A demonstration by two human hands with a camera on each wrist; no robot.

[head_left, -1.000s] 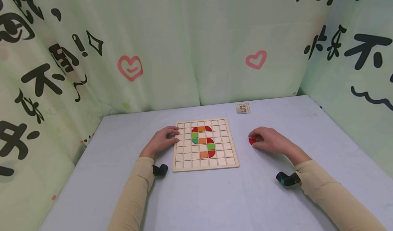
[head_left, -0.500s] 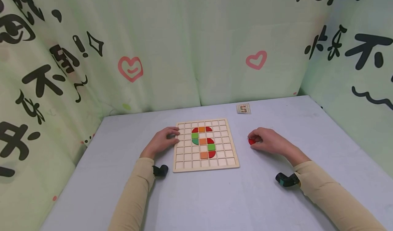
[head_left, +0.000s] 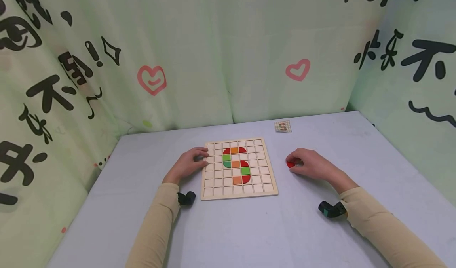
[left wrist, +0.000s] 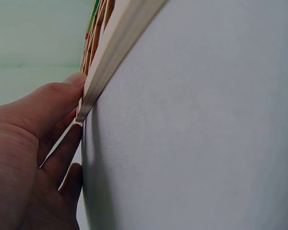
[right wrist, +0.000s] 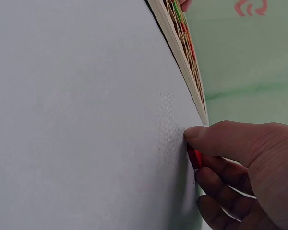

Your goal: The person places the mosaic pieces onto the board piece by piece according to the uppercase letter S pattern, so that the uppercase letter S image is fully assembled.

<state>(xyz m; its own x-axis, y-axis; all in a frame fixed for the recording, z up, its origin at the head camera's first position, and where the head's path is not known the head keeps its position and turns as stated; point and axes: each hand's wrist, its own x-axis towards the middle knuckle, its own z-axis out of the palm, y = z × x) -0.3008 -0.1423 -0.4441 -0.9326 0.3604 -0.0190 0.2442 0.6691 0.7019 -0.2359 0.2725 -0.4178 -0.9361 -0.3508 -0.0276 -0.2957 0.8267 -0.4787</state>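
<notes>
A square wooden grid board [head_left: 268,157] lies on the table. Several red, orange, green and teal pieces fill some cells in a curving S shape, among them an orange tile [head_left: 237,180] and a green tile [head_left: 245,171]. My left hand [head_left: 187,165] rests at the board's left edge, thumb and fingertips touching the rim [left wrist: 117,45]. Right of the board, my right hand [head_left: 311,164] pinches a small red piece [right wrist: 194,156] between thumb and fingers, low over the tabletop. The fingers partly cover this piece, so its full outline is hidden.
A small card [head_left: 283,126] with a printed grid lies near the table's far edge. Pale green curtains [head_left: 221,54] with hearts and black writing surround the white-covered table [head_left: 246,232]. Black wrist devices sit beside both sleeves, including one [head_left: 332,209] at the right.
My right hand has shifted slightly left toward the board, carrying the red piece. The left hand and the board stay in place.
</notes>
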